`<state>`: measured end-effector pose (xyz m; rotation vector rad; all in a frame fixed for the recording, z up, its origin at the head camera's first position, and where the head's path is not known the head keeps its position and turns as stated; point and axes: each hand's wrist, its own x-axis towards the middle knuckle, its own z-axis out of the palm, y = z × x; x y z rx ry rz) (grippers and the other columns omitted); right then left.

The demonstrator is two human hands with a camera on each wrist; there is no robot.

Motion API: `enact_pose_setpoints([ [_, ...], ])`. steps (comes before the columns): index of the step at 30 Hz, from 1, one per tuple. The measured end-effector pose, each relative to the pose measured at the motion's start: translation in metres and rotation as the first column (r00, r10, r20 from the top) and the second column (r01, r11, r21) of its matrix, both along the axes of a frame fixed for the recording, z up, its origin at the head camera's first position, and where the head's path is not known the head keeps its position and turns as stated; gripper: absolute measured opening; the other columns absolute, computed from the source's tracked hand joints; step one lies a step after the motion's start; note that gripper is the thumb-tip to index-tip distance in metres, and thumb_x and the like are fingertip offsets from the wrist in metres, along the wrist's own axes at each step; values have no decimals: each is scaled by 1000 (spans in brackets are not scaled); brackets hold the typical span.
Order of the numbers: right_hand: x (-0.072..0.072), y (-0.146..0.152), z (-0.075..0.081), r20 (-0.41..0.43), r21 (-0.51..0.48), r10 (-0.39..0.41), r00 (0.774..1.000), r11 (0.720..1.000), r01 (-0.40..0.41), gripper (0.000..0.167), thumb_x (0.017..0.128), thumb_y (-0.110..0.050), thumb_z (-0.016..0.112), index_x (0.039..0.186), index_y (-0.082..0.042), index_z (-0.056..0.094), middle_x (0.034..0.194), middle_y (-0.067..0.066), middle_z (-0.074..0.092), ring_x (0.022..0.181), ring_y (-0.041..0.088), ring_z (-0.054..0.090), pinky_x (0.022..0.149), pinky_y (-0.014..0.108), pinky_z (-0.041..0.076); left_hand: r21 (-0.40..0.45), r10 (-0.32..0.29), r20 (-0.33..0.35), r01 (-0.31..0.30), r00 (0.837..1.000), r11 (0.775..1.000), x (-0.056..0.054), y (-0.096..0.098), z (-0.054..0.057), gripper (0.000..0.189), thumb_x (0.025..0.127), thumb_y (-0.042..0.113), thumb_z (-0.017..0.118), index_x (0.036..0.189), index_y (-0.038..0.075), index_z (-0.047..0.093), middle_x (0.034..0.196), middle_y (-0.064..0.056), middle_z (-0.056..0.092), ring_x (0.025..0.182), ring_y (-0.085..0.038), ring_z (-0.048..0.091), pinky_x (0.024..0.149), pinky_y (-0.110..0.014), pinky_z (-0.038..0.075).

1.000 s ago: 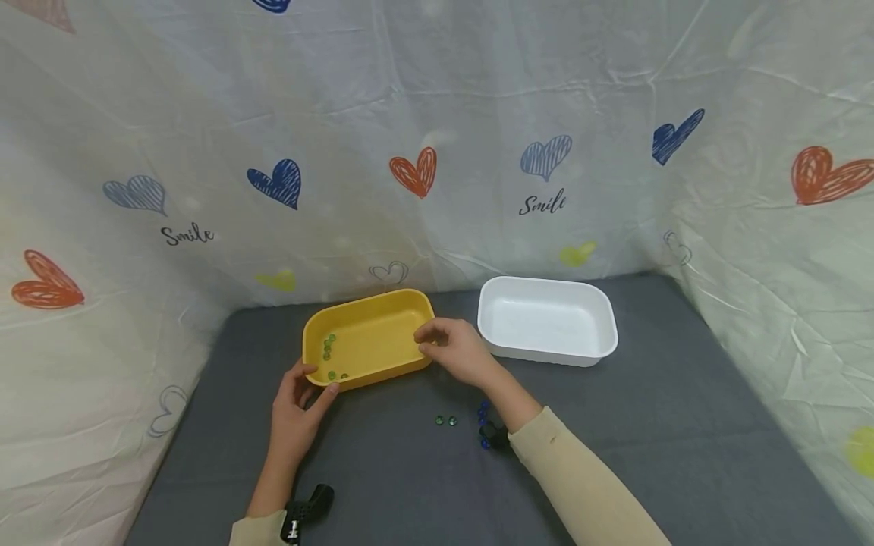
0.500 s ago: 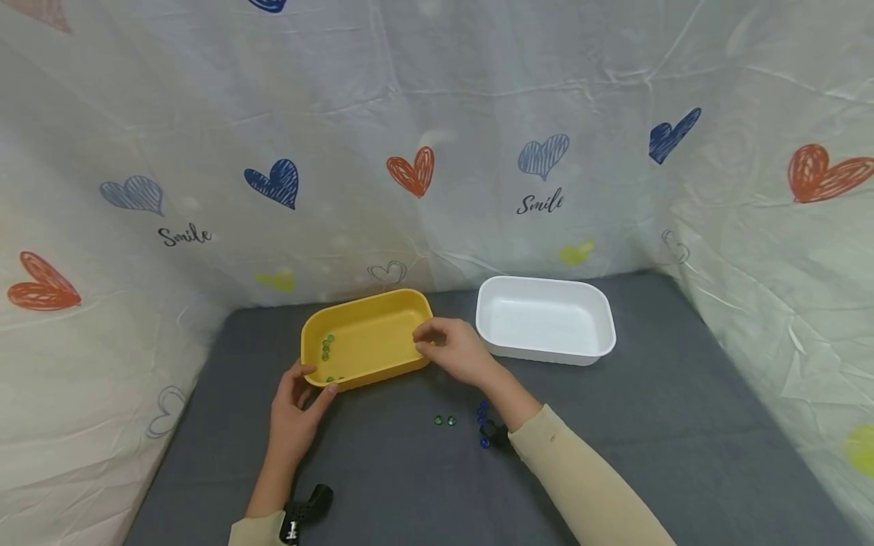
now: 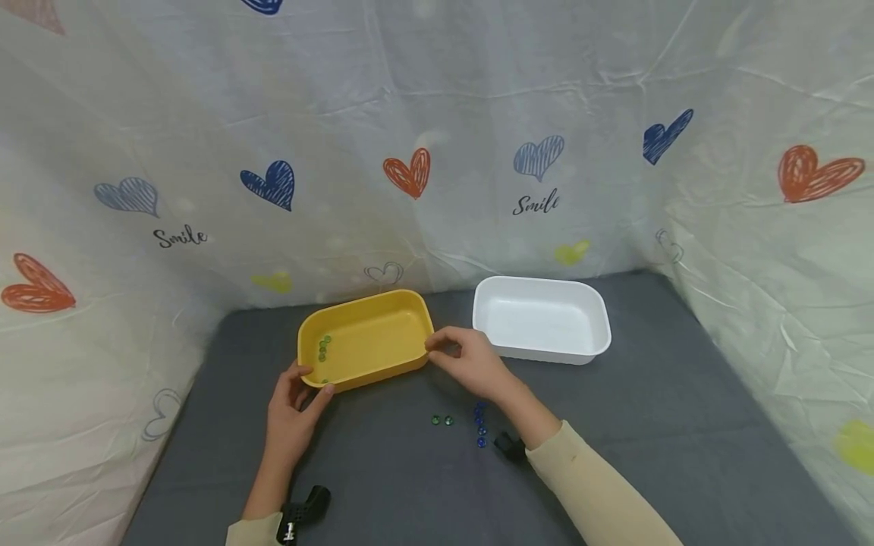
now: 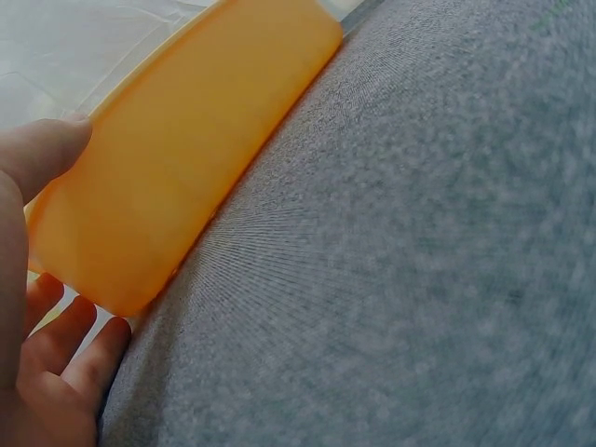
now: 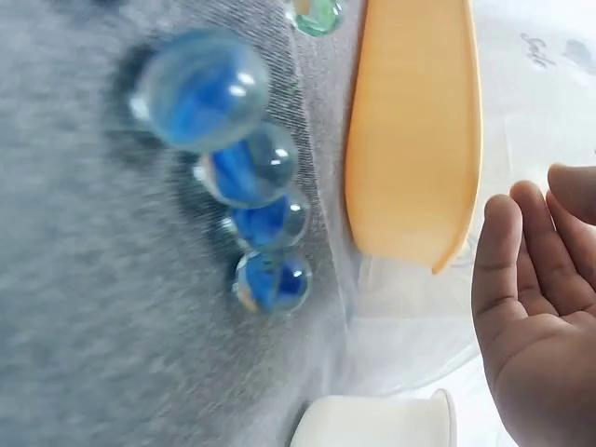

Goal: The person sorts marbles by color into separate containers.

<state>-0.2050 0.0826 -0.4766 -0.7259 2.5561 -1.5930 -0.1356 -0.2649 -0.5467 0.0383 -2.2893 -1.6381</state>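
Note:
A yellow plastic tray (image 3: 372,337) stands at the back left, with several green marbles (image 3: 323,349) near its left end. My left hand (image 3: 292,413) grips the tray's near left corner, the thumb on the near wall and the fingers round the end, as the left wrist view also shows. At the tray's right end hovers my right hand (image 3: 471,362), its fingers loosely bent and nothing visible between them in the right wrist view. In front of the tray lie two green marbles (image 3: 448,420) and a column of several blue marbles (image 5: 270,281).
A white tray (image 3: 542,360) stands to the right of the yellow one. Both are on a grey cloth-covered table (image 3: 410,485). Behind and beside it hangs a white curtain (image 3: 464,91) printed with hearts.
My right hand has drawn slightly right from the tray's rim. Inside, the green marbles closest to me have rolled toward the near wall, which now mostly hides them. My left hand keeps its hold.

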Motion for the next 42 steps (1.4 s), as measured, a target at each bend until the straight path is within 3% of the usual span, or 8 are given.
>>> enact_pose_setpoints([
  [6,13,10,-5,42,9,14,999,1000,-15,21,105,-15,76,124,-8,78,118,0,78,93,21,72,77,33,61,4,-2,7,2,1000,1000,0,-1,-2,52,100,9,83,142,-2,54,173,-15,36,156,-35,42,108,-11,45],
  [16,25,21,-14,29,15,32,999,999,-33,22,103,-12,77,124,-4,78,118,9,79,94,18,72,76,31,60,3,-6,-2,6,1000,1000,0,-1,1,52,100,9,82,141,-3,53,173,-19,36,155,-40,42,108,-13,45],
  [32,50,32,-17,76,30,113,991,993,-116,21,101,-9,79,122,-6,78,110,6,79,80,18,69,68,29,58,21,-1,4,0,1000,1000,-1,-1,-1,51,100,8,83,141,-2,54,173,-17,37,156,-37,42,107,-11,45],
  [42,54,26,-32,93,45,134,987,989,-139,20,97,-4,82,117,-7,80,107,6,79,92,12,70,75,28,57,19,-8,-4,9,1000,1000,-1,-1,-2,51,100,8,82,141,-2,54,172,-17,37,155,-37,43,107,-11,45],
])
